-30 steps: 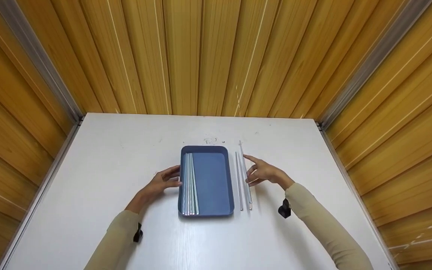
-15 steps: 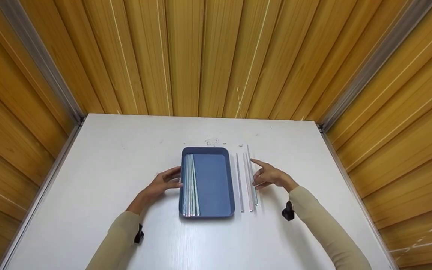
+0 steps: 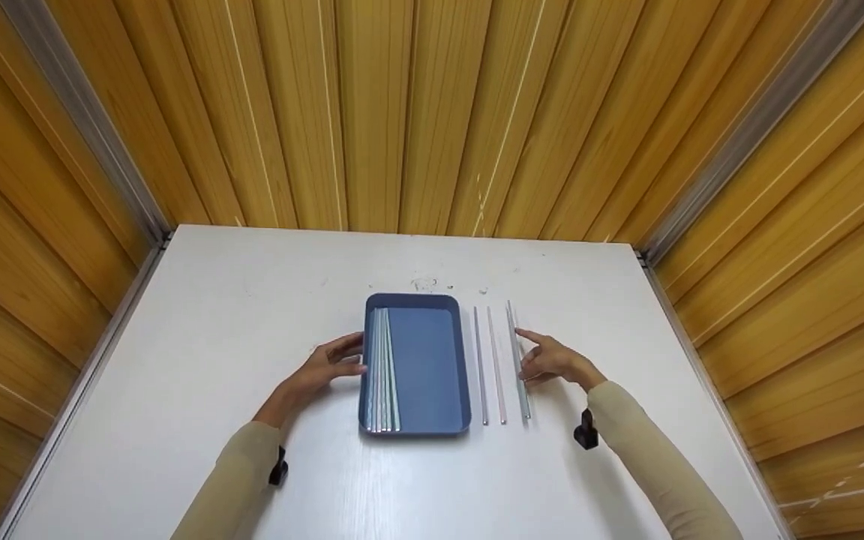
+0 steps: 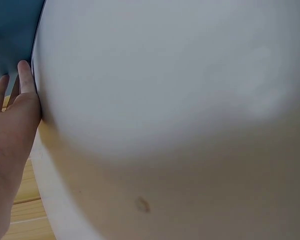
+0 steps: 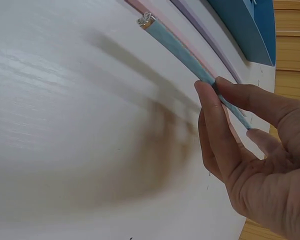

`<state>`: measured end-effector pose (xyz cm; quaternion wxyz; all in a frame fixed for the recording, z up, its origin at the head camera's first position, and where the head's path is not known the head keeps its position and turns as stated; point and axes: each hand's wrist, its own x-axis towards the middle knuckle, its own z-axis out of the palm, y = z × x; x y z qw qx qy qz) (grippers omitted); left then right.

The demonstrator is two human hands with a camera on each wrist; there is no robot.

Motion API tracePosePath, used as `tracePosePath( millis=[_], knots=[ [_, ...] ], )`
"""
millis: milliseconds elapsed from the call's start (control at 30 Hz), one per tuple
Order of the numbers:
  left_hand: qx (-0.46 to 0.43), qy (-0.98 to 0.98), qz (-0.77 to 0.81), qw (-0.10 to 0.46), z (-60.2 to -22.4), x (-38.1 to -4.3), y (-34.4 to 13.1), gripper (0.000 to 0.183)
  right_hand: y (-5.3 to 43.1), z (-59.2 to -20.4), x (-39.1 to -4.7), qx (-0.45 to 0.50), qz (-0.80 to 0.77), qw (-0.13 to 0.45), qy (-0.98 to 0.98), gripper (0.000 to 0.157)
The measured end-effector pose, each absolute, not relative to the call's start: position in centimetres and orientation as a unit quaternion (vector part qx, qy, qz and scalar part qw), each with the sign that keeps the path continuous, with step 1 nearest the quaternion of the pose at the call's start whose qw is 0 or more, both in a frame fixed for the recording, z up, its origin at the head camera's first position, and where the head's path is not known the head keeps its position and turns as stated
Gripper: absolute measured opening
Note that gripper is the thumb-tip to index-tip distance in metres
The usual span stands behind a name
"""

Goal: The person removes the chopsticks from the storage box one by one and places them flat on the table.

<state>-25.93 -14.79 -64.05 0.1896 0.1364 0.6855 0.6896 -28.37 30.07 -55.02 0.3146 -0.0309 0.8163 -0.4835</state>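
My right hand (image 3: 554, 363) pinches a long thin light-blue stick (image 5: 182, 55) between thumb and fingers. In the right wrist view a shiny end shows on that stick, and its shadow falls on the white table. Left of it in the head view lie a pink stick (image 3: 497, 367) and a pale purple stick (image 3: 481, 367), roughly parallel. My left hand (image 3: 321, 368) rests at the left side of a blue rectangular tray (image 3: 432, 360), fingers fairly straight against its wall. Several similar sticks (image 3: 381, 375) lie lengthwise inside the tray, along its left side.
The white table (image 3: 267, 285) carries the tray near its middle. Wood-patterned panels (image 3: 372, 112) stand behind it and at both sides. Small dark marks (image 3: 426, 283) dot the surface beyond the tray.
My right hand has moved right and slightly nearer with the light-blue stick, widening the gap to the pink one. The left hand and the tray stay in place.
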Motion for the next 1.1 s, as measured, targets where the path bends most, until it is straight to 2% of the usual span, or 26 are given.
tracePosePath(
  millis=[467, 900, 1100],
  knots=[
    [0.146, 0.68, 0.694, 0.187, -64.2, -25.9, -14.9, 0.071, 29.4, -56.3, -28.3, -0.025, -0.469, 0.306, 0.828, 0.092],
    [0.133, 0.672, 0.702, 0.194, -64.0, -25.8, -14.7, 0.071, 28.4, -56.6, -27.8, -0.038, -0.395, 0.251, 0.883, 0.091],
    [0.134, 0.675, 0.7, 0.191, -63.8, -25.7, -14.7, 0.072, 28.9, -56.6, -27.9, -0.027, -0.438, 0.277, 0.855, 0.089]
  ],
)
